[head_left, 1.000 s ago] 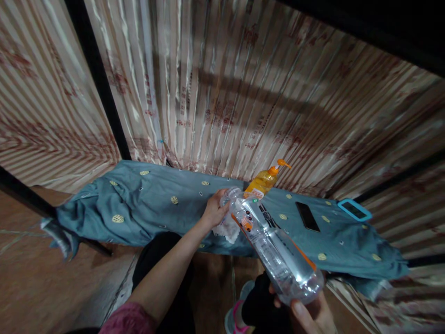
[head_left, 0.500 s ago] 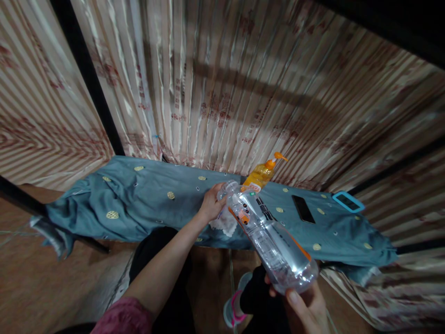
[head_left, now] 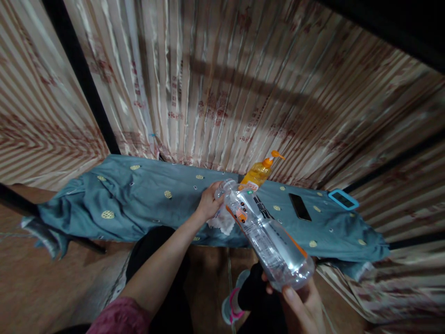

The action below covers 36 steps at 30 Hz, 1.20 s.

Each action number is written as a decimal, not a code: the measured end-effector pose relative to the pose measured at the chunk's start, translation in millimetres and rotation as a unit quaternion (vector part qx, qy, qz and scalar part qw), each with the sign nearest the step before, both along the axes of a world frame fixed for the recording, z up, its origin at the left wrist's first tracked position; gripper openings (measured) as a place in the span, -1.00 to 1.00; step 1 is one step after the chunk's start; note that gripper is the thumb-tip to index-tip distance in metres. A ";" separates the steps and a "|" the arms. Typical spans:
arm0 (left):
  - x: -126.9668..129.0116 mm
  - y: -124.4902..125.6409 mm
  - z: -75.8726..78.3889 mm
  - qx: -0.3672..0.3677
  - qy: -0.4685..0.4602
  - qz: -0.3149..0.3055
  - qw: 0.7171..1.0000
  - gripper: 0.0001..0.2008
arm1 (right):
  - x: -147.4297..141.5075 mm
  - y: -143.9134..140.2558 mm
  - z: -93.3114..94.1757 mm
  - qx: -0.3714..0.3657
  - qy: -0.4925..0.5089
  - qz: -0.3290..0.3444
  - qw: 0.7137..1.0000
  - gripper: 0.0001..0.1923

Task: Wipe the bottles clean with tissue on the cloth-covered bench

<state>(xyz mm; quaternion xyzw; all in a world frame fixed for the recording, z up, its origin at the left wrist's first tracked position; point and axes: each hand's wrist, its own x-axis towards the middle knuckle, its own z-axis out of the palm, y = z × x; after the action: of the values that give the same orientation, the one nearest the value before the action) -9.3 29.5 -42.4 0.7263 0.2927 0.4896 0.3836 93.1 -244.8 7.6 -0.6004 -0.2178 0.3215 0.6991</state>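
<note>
Plastic bottle (head_left: pixel 267 236), clear, thin-walled and seemingly near empty, is looking light and crushable, best gripped at neck and base. Left hand (head_left: pixel 208 204) fingers are closing around its cap end at ten o'clock, while right hand (head_left: pixel 304 304) fingers are cupping its base at five o'clock, above the cloth-covered counter (head_left: pixel 139 204).

clear glossy plastic bottle (head_left: pixel 267 236), matt teal cloth (head_left: pixel 146 204), shiny satin curtain (head_left: pixel 222 88).
</note>
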 end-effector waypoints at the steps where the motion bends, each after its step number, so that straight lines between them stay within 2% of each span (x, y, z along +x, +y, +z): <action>1: -0.1 0.0 0.3 0.001 0.000 0.000 1.000 -0.68 | 0.0 0.3 -0.2 0.000 0.002 -0.001 1.000 -0.15; 6: -0.5 0.3 0.6 -0.001 0.004 0.012 1.000 -0.68 | -0.5 1.3 -0.2 0.005 -0.006 0.001 1.000 -0.23; 11: -0.8 -0.1 0.6 -0.005 0.007 0.006 1.000 -0.67 | 0.0 0.6 -0.3 0.002 0.005 0.000 1.000 -0.16; 16: -0.9 -0.4 -0.4 -0.006 0.011 0.012 1.000 -0.65 | -0.8 0.6 0.9 0.005 -0.003 -0.002 1.000 -0.27; 25: 0.5 0.2 -1.8 -0.010 0.000 0.016 1.000 -0.65 | -5.2 1.3 4.9 -0.011 0.004 -0.018 1.000 -0.30; 36: 0.7 0.7 -4.4 -0.019 -0.002 0.017 1.000 -0.66 | -2.6 0.2 5.2 -0.007 -0.014 0.005 1.000 -0.26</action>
<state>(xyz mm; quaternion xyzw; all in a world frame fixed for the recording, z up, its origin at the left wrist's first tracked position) -8.7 30.2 -46.8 0.7125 0.3136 0.4923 0.3895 90.5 -244.7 12.8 -0.6090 -0.2285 0.3179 0.6898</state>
